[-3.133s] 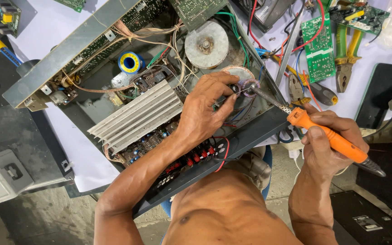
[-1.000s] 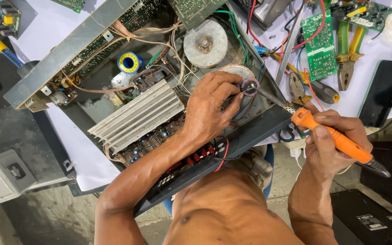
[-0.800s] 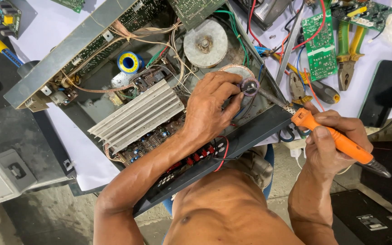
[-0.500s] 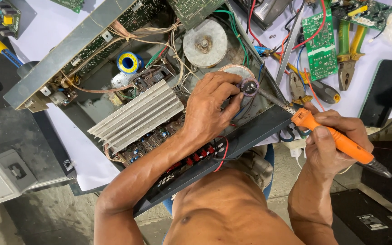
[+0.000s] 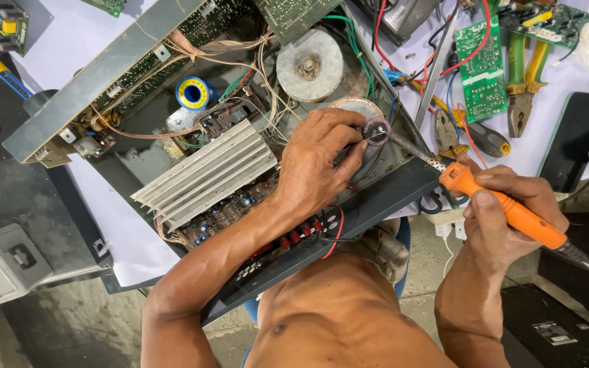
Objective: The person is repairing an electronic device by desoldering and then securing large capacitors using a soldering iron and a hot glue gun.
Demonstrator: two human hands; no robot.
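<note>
An opened amplifier chassis (image 5: 76, 102) lies tilted on the table, with a ribbed aluminium heat sink (image 5: 206, 174), circuit boards and wiring inside. My left hand (image 5: 318, 163) reaches into it and pinches a round dark capacitor (image 5: 376, 131) near a coil. My right hand (image 5: 506, 218) grips an orange-handled soldering iron (image 5: 506, 208); its metal tip touches the capacitor by my left fingers. A round grey transformer (image 5: 309, 65) sits just beyond.
A blue spool of solder (image 5: 194, 93) rests in the chassis. To the right lie a green circuit board (image 5: 482, 68), green-and-yellow pliers (image 5: 523, 75), side cutters (image 5: 448, 129) and a black phone (image 5: 574, 140). A yellow-handled screwdriver (image 5: 1, 71) lies far left. A grey box (image 5: 1, 266) stands lower left.
Since three seconds ago my right hand and the iron have shifted slightly up and right. Over the last second, nothing visibly moves.
</note>
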